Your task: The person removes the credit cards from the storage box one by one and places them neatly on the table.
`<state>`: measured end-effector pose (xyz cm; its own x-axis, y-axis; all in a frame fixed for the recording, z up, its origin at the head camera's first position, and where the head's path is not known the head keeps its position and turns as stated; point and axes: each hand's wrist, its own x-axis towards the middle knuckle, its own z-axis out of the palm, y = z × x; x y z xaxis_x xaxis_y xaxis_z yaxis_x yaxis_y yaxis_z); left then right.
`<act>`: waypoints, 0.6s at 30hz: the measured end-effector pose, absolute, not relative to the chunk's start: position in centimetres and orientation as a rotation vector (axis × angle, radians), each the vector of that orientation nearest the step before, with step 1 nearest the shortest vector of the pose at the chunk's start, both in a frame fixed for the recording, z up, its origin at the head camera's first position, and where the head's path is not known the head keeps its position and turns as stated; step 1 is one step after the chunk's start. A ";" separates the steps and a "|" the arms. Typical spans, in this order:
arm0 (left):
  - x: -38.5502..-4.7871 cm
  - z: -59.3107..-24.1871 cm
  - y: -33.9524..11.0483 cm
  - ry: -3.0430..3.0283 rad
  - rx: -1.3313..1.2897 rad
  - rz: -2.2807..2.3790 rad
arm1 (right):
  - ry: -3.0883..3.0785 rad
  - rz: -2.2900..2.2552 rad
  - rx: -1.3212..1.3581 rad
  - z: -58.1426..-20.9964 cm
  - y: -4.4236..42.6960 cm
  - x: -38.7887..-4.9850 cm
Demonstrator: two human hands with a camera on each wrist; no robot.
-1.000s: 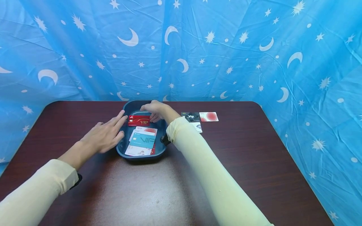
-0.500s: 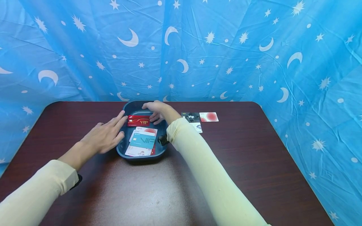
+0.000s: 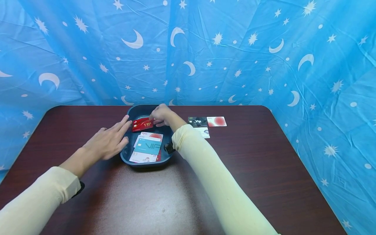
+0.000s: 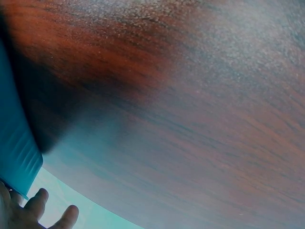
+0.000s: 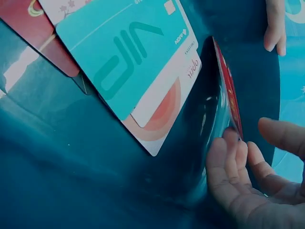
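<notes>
**Red card raised at one end inside a blue tray**

Head view: right hand (image 3: 162,116) with grip pinched on the right end of the red card (image 3: 142,124), tilted in the far part of the tray (image 3: 147,165); left hand (image 3: 106,143) at the left rim, fingers extended, holding nothing. Nearer in the tray, an overlapping pile topped by a teal card (image 3: 148,146). To the right on the surface (image 3: 264,179), a black card (image 3: 197,121) beside a red-circled card (image 3: 216,121), with a third card (image 3: 204,132) below, partly hidden. Judged stage: partway; three cards laid outside, pile untouched, setting-down of the red card not yet done.

Left wrist view: fingertips by the tray's wall.

Right wrist view: red card nearly edge-on, apart from the pile.
</notes>
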<state>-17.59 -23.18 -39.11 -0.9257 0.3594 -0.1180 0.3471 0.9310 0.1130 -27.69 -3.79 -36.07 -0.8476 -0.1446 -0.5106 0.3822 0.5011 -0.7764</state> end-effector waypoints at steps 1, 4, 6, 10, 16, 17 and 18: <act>-17.6 -39.1 -23.2 2.955 0.546 0.137 | 2.247 -1.341 0.196 -36.1 -4.0 -27.7; -17.5 -39.1 -23.2 2.961 0.551 0.141 | 2.290 -1.357 0.182 -36.3 -4.4 -27.6; -17.5 -39.1 -23.2 2.964 0.552 0.142 | 2.294 -1.377 0.169 -36.4 -4.6 -27.5; -17.6 -39.1 -23.1 2.957 0.544 0.135 | 2.276 -1.428 0.137 -36.5 -4.6 -27.4; -17.7 -39.1 -23.2 2.938 0.531 0.132 | 2.286 -1.489 0.054 -36.4 -4.2 -27.4; -17.7 -39.1 -23.2 2.938 0.531 0.132 | 2.284 -1.493 0.041 -36.3 -4.1 -27.4; -17.7 -39.1 -23.2 2.939 0.533 0.131 | 2.278 -1.497 0.027 -36.2 -4.0 -27.5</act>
<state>-17.68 -23.21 -39.08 -0.9253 0.3551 -0.1335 0.3417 0.9330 0.1128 -27.48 -3.98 -36.18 -0.9148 -0.2059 -0.3476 0.2374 0.4221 -0.8749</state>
